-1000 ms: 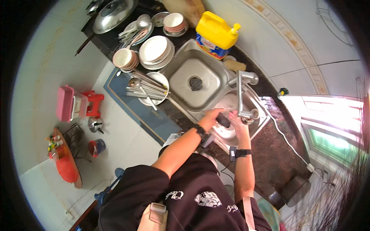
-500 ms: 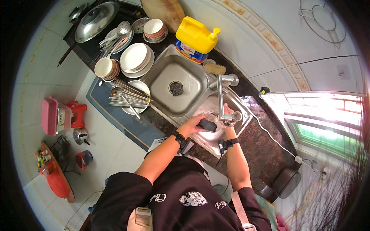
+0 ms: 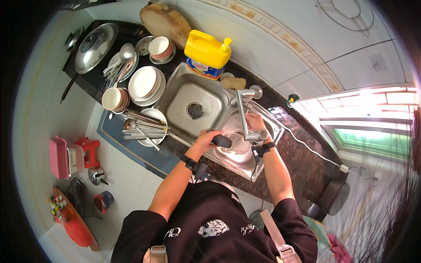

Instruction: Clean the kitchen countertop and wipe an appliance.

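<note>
My left hand (image 3: 204,141) is closed round a dark, rounded object (image 3: 222,141) at the near-left edge of the small sink basin (image 3: 229,163). I cannot tell exactly what the object is. Over the right side of that basin, my right hand (image 3: 257,124) is partly covered by the chrome tap (image 3: 244,115). Its fingers look curled, but what they hold, if anything, is hidden. A clear, round shape (image 3: 240,143), glass or water, shows in the basin between my hands.
Left of the hands lies the larger sink basin (image 3: 175,98) with a dark drain strainer (image 3: 195,111). Stacked plates (image 3: 142,82), bowls (image 3: 113,100) and a dish of chopsticks (image 3: 153,115) crowd the counter. A yellow jug (image 3: 206,50) and sponge (image 3: 233,83) stand behind.
The view has shifted. My left hand has drawn left, away from my right hand, with the dark object still in it. The clear round shape between them is now more exposed.
</note>
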Action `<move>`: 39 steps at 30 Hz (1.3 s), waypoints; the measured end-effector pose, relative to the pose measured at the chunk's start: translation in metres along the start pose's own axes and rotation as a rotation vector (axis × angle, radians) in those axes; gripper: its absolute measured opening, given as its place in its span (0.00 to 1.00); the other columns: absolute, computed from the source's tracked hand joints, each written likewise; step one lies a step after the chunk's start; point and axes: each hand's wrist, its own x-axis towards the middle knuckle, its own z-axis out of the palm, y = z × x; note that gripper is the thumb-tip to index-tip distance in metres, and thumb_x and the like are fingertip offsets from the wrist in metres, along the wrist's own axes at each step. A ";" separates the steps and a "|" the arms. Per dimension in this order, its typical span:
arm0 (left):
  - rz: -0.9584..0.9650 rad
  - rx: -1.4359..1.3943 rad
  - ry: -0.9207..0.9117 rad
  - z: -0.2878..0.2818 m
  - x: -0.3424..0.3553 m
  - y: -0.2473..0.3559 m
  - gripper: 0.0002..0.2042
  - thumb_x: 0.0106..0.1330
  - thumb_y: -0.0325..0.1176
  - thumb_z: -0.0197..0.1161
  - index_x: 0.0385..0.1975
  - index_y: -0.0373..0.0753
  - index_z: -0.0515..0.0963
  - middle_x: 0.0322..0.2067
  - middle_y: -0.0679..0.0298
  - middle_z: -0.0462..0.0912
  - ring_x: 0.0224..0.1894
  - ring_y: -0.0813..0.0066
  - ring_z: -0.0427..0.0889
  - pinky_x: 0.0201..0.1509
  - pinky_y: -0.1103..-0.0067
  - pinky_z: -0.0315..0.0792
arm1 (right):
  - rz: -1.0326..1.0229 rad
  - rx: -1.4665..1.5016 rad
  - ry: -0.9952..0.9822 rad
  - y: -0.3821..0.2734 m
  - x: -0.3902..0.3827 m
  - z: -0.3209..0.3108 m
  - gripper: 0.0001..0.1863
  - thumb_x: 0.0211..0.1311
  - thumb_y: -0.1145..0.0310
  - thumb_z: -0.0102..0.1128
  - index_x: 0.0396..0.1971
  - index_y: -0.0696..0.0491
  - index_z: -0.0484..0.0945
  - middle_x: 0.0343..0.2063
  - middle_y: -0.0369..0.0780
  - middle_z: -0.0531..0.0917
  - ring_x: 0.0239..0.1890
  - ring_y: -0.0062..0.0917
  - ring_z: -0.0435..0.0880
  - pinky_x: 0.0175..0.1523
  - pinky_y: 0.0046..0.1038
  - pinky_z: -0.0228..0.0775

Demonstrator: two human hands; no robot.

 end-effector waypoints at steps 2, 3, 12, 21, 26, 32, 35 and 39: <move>-0.023 0.054 -0.016 -0.008 -0.004 0.006 0.12 0.64 0.38 0.73 0.41 0.39 0.81 0.38 0.66 0.84 0.41 0.73 0.85 0.45 0.68 0.83 | 0.075 0.167 -0.085 -0.005 -0.004 0.002 0.16 0.75 0.59 0.58 0.35 0.56 0.84 0.28 0.35 0.84 0.25 0.17 0.77 0.26 0.21 0.68; -0.010 0.088 -0.012 -0.011 -0.005 0.007 0.14 0.63 0.38 0.75 0.42 0.39 0.80 0.38 0.66 0.83 0.41 0.73 0.85 0.44 0.67 0.83 | 0.061 0.178 -0.065 -0.004 -0.004 0.003 0.14 0.74 0.61 0.59 0.37 0.58 0.83 0.29 0.38 0.86 0.24 0.18 0.78 0.26 0.19 0.67; 0.146 0.644 0.034 -0.007 0.015 0.022 0.41 0.43 0.40 0.86 0.55 0.29 0.69 0.43 0.55 0.80 0.40 0.68 0.84 0.36 0.70 0.82 | -0.102 0.502 0.070 0.020 -0.103 -0.018 0.16 0.75 0.58 0.59 0.48 0.57 0.82 0.37 0.38 0.88 0.35 0.19 0.84 0.37 0.25 0.78; 0.191 1.049 -0.357 0.032 0.009 0.023 0.20 0.53 0.41 0.82 0.33 0.34 0.81 0.29 0.68 0.81 0.31 0.78 0.75 0.36 0.78 0.73 | -0.158 0.657 0.377 -0.008 -0.318 -0.041 0.19 0.74 0.58 0.60 0.52 0.59 0.82 0.43 0.41 0.88 0.39 0.20 0.87 0.44 0.23 0.79; 0.168 1.449 -0.243 -0.027 0.100 0.017 0.39 0.41 0.41 0.89 0.47 0.22 0.74 0.39 0.55 0.82 0.36 0.66 0.79 0.43 0.71 0.78 | -0.679 0.996 0.478 0.046 -0.303 -0.035 0.15 0.74 0.61 0.57 0.41 0.59 0.83 0.35 0.44 0.89 0.33 0.31 0.88 0.39 0.30 0.82; 0.365 1.503 -0.330 0.048 0.013 -0.004 0.22 0.58 0.38 0.76 0.43 0.31 0.75 0.29 0.61 0.80 0.27 0.69 0.80 0.31 0.73 0.77 | -0.479 -0.204 0.826 0.100 -0.338 0.023 0.19 0.59 0.61 0.67 0.46 0.55 0.83 0.32 0.50 0.86 0.42 0.48 0.86 0.50 0.44 0.78; 0.324 1.525 -0.477 0.112 -0.031 -0.056 0.21 0.60 0.39 0.75 0.43 0.31 0.75 0.29 0.62 0.79 0.27 0.69 0.80 0.32 0.73 0.77 | -0.574 -0.220 0.909 0.172 -0.401 0.027 0.12 0.58 0.63 0.66 0.36 0.57 0.84 0.32 0.50 0.86 0.39 0.47 0.86 0.46 0.46 0.76; 0.226 1.415 -0.687 0.189 -0.113 -0.110 0.20 0.62 0.40 0.73 0.44 0.32 0.76 0.29 0.64 0.79 0.28 0.70 0.80 0.33 0.74 0.77 | -0.470 0.109 1.071 0.263 -0.517 0.035 0.10 0.59 0.65 0.64 0.33 0.56 0.84 0.30 0.46 0.86 0.34 0.44 0.86 0.41 0.42 0.76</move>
